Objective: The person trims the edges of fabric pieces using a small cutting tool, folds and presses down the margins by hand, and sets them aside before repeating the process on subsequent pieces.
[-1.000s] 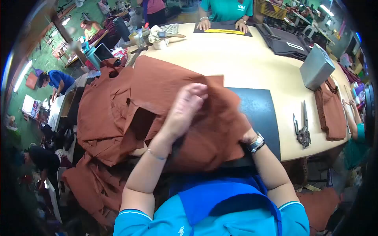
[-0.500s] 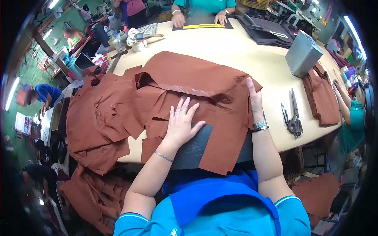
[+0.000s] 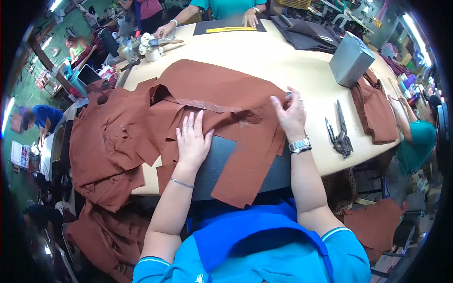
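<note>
Reddish-brown fabric (image 3: pixel 207 80) lies across the table in front of me, with a crumpled fold and a pale, shiny strip along its middle. My left hand (image 3: pixel 192 144) is open and rests flat on the fabric's near part, beside a dark board (image 3: pixel 214 160). At the fabric's right edge is my right hand (image 3: pixel 291 115), thumb and fingers apart and a little curled. A loose fabric panel (image 3: pixel 245 174) extends over the dark board toward me. More brown fabric (image 3: pixel 108 137) is heaped on the left.
Scissors (image 3: pixel 340 132) lie on the table (image 3: pixel 314 160) at right, near a metal can (image 3: pixel 351 59) and folded brown cloth (image 3: pixel 373 111). A brush (image 3: pixel 165 41) rests on a white pot (image 3: pixel 152 54). Across the table, a co-worker's hand (image 3: pixel 250 18) touches a yellow strip (image 3: pixel 231 29).
My right hand has shifted from lying along the fabric's right edge to a curled, spread pose. The near panel has swung left over the board. The co-worker's other hand has reached toward the pot.
</note>
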Motion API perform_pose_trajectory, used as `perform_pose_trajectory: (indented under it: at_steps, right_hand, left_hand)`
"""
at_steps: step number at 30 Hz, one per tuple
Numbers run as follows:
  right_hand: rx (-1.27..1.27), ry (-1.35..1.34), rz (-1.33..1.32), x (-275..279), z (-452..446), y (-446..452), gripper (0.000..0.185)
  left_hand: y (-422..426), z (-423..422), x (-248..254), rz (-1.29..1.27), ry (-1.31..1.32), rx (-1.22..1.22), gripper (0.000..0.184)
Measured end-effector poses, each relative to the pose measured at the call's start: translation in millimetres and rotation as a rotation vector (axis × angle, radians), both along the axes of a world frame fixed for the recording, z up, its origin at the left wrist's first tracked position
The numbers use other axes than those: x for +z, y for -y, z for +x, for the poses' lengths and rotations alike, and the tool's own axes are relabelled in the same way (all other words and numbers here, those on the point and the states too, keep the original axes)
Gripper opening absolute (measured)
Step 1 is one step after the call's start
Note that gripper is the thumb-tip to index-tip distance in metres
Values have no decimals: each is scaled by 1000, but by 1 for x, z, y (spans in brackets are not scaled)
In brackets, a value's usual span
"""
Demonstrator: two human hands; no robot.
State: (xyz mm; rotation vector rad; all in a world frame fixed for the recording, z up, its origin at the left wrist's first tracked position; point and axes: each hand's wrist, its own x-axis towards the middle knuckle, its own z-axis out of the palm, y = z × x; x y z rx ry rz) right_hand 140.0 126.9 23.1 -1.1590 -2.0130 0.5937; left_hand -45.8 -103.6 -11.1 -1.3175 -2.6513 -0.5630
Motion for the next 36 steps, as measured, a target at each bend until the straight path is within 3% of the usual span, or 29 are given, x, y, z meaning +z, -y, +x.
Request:
perform_pose_trajectory:
  at_steps: [1,4,7,9,11,12,15,17,19,21,25,27,32,34,36]
  right_hand:
    - [-15,178,17,-6,0,0,78]
    - [-129,333,176,-15,2,0,84]
    - [72,214,-181,-6,3,-6,79]
    - [224,-42,-143,-16,-5,-5,73]
    - [324,-164,-196,-23,-8,-4,69]
    - [350,-156,-267,-22,-9,-2,68]
    - [415,-300,-194,-28,-9,-5,50]
    - [375,-554,-312,-27,-8,-16,39]
    - [131,-992,-274,-31,-1,-40,27]
    - [12,-1330,-432,-23,17,-52,22]
    - [-132,-1290,-441,-32,20,-66,19]
    - [-90,-1254,-437,-44,18,-73,20]
    - [-30,-1251,-508,-40,18,-66,22]
    - [-30,-1251,-532,-42,17,-67,21]
    - [-45,-1236,-534,-45,15,-71,19]
  left_hand:
    - [0,1,1,-31,-4,0,64]
    - [1,1,-1,-23,-40,-16,59]
    - [1,1,-3,20,-88,-83,57]
    - [0,1,-2,38,-78,-81,53]
    - [-1,1,1,57,-18,-94,53]
    - [-1,3,1,81,-109,-78,50]
    - [-1,-7,5,188,-71,-113,43]
    - [-1,-13,4,189,-74,-81,38]
    - [-1,-21,3,192,-82,-53,34]
    - [-1,-26,2,193,-87,-31,32]
    - [3,-37,12,245,-39,-58,24]
    - [11,-50,26,246,-19,-60,25]
    - [62,-139,94,431,-58,-28,40]
    - [92,-166,141,378,-25,216,44]
    - [136,-226,163,359,-240,229,45]
